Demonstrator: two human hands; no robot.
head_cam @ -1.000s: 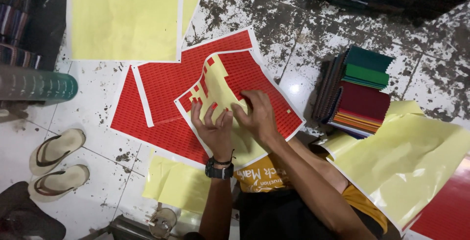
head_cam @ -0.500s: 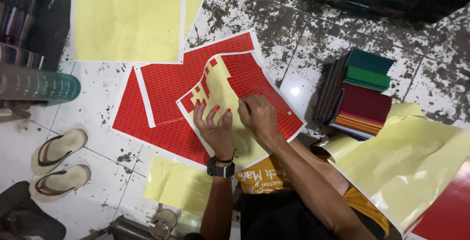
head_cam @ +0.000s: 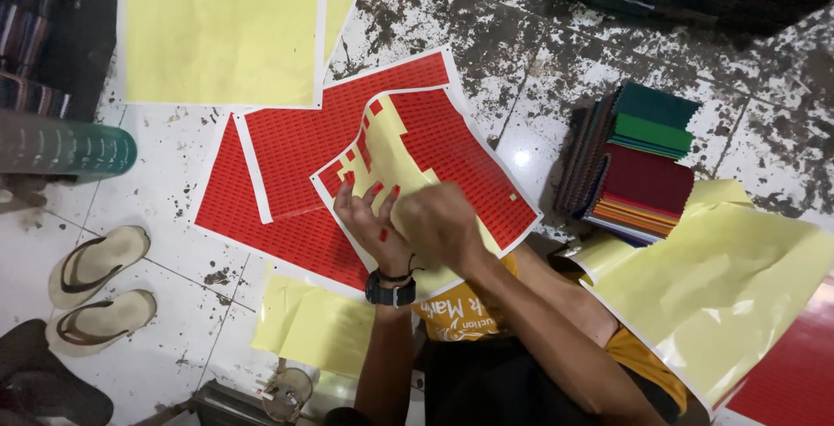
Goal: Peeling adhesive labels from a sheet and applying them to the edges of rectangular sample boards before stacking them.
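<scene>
Stickers, small red squares, cling to the fingertips of the left hand, spread flat on the red gridded sheet with yellow backing on the floor. Right hand is curled; whether anything is pinched cannot be told. Pieces could be smudged or dropped if fingers brush together.

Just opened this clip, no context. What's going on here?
A person sits on a speckled tile floor, working on a red sticker sheet with part of its yellow backing already bared. The left hand rests flat on the sheet with small red pieces stuck to its fingertips; the right hand is on the sheet beside it. More red sheets lie underneath.
</scene>
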